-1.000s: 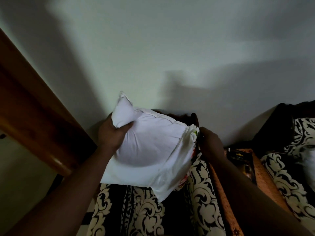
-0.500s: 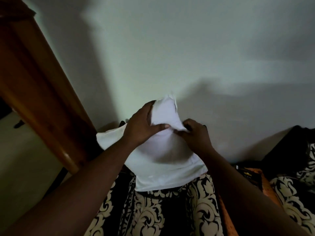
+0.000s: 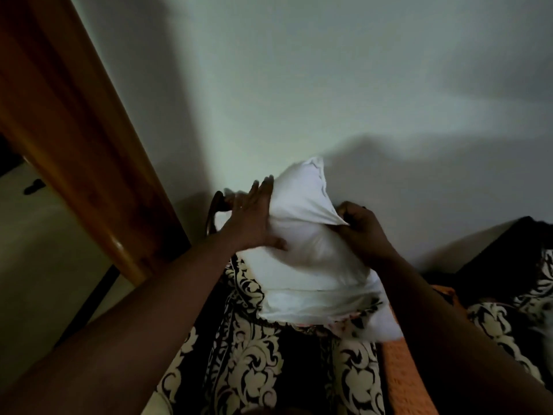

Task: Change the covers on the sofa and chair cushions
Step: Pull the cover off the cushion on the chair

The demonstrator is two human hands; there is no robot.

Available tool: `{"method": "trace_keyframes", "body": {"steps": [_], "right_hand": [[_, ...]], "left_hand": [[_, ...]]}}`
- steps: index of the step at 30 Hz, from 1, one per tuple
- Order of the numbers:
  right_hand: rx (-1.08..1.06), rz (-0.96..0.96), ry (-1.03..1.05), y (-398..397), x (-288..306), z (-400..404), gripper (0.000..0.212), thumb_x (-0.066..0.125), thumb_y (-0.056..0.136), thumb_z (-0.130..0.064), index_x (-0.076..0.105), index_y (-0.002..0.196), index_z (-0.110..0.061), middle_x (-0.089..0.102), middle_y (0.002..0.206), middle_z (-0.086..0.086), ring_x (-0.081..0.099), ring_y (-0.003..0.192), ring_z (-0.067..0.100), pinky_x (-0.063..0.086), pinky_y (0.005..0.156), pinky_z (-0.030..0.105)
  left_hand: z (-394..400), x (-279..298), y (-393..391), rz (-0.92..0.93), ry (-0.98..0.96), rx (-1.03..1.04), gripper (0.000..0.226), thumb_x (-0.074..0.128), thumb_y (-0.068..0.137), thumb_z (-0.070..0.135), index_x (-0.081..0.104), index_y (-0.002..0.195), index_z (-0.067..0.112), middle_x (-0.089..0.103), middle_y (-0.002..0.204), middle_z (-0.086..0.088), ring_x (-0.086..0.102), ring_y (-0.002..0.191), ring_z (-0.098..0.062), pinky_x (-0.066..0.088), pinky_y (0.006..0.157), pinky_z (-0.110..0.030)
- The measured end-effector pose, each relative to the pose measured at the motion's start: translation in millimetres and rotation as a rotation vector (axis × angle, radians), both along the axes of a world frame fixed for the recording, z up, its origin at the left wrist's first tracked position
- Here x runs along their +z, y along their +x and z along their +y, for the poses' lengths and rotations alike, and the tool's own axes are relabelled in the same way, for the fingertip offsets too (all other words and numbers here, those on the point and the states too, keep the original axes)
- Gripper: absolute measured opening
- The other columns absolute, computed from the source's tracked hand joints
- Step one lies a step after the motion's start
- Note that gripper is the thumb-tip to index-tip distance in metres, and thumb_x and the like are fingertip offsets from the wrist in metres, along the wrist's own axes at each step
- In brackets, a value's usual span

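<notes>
A white cushion [image 3: 311, 250] stands upright on the patterned chair seat [image 3: 254, 354], between both hands. The left hand [image 3: 254, 217] presses flat, fingers straight, against its left side; the right hand [image 3: 362, 232] pinches a fold of its fabric on the right.

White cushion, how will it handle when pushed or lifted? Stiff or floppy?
Probably soft: the cushion dents under the flat left hand. Its cloth looks loose, pulling to a peak where the right hand pinches it. Likely light, since it is held up by hands alone.
</notes>
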State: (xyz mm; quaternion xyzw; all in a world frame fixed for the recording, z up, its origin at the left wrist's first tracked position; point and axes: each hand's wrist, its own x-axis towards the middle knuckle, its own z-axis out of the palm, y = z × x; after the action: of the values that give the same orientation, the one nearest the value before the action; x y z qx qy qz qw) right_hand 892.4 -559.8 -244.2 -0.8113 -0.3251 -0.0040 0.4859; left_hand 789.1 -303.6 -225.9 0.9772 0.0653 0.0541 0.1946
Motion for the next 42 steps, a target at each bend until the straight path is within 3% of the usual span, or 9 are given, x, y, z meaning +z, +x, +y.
{"method": "trace_keyframes", "body": {"steps": [2,5,10,15,22,28,33,37,42], "right_hand": [[0.009,0.045,0.039,2.8,4.2,-1.6,0.013,0.068,0.081,-0.024,0.056,0.076,-0.026,0.062,0.076,-0.013,0.056,0.077,0.005,0.044,0.083,0.048],[-0.053,0.017,0.02,8.6,10.9,-4.2,0.018,0.074,0.082,-0.02,0.057,0.078,-0.024,0.058,0.072,-0.01,0.052,0.072,0.004,0.042,0.07,0.028],[-0.208,-0.045,-0.142,9.1,-4.3,-13.6,0.03,0.075,0.088,-0.024,0.063,0.115,-0.02,0.063,0.105,-0.007,0.059,0.096,0.013,0.047,0.086,0.029],[-0.511,0.138,-0.081,-49.7,-86.5,-43.6,0.042,0.075,0.088,-0.03,0.056,0.123,-0.017,0.06,0.119,0.003,0.058,0.105,0.021,0.044,0.086,0.03],[-0.423,0.745,-0.115,-89.3,-158.3,-19.3,0.084,0.075,0.076,-0.064,0.041,0.138,-0.019,0.06,0.125,-0.001,0.061,0.108,0.023,0.052,0.083,0.034],[-0.461,0.619,-0.235,-82.3,-165.2,-30.6,0.041,0.064,0.094,-0.039,0.058,0.127,-0.016,0.067,0.118,0.004,0.065,0.106,0.024,0.056,0.087,0.04],[-0.457,0.598,-0.273,-69.3,-167.2,-62.6,0.047,0.059,0.095,-0.037,0.052,0.137,-0.017,0.064,0.131,0.011,0.061,0.118,0.035,0.049,0.094,0.039],[-0.307,0.762,0.218,-45.0,-132.2,-42.5,0.07,0.07,0.092,-0.042,0.036,0.151,-0.024,0.054,0.141,0.003,0.053,0.126,0.026,0.045,0.102,0.039],[-0.479,0.584,0.35,-12.3,-91.1,-32.0,0.041,0.056,0.1,-0.045,0.058,0.129,-0.016,0.064,0.119,0.003,0.059,0.113,0.02,0.044,0.095,0.031]], "left_hand": [[-3.1,10.5,10.5,-0.02,-0.195,0.048,0.156,0.095,0.039,0.061,0.006,0.16,0.02,0.031,0.161,-0.005,0.03,0.147,-0.023,0.029,0.117,-0.045],[-6.9,16.7,18.7,-0.017,-0.308,0.065,0.099,0.094,0.054,0.056,0.048,0.137,0.024,0.062,0.132,0.004,0.058,0.123,-0.02,0.043,0.087,-0.028],[-20.1,5.2,14.8,-0.152,-0.275,0.148,0.059,0.081,0.078,0.05,0.061,0.12,0.014,0.068,0.117,0.002,0.062,0.109,-0.015,0.03,0.079,-0.018],[-1.3,-10.4,2.0,-0.265,-0.565,0.296,0.045,0.089,0.073,0.033,0.069,0.11,0.018,0.071,0.114,-0.01,0.067,0.103,-0.025,0.044,0.081,-0.023],[6.5,-21.3,-13.8,-0.3,-0.89,0.443,0.075,0.095,0.052,0.042,0.066,0.117,0.019,0.073,0.11,0.0,0.071,0.099,-0.019,0.058,0.081,-0.037],[-2.6,-21.1,-24.7,-0.342,-0.942,0.438,0.043,0.091,0.07,0.026,0.069,0.107,0.028,0.072,0.108,0.009,0.069,0.099,-0.01,0.055,0.093,-0.039],[1.4,-26.9,-44.2,-0.296,-0.983,0.417,0.045,0.089,0.074,0.024,0.065,0.111,0.034,0.071,0.108,0.016,0.068,0.094,0.002,0.053,0.091,-0.034],[-4.8,-28.2,-51.0,-0.257,-0.948,0.309,0.057,0.091,0.07,0.018,0.064,0.116,0.038,0.071,0.116,0.014,0.067,0.104,-0.004,0.053,0.091,-0.031],[-0.7,-18.7,-61.1,-0.243,-0.789,0.169,0.061,0.091,0.07,0.019,0.063,0.113,0.053,0.069,0.116,0.024,0.065,0.108,0.002,0.051,0.089,-0.024]]}}
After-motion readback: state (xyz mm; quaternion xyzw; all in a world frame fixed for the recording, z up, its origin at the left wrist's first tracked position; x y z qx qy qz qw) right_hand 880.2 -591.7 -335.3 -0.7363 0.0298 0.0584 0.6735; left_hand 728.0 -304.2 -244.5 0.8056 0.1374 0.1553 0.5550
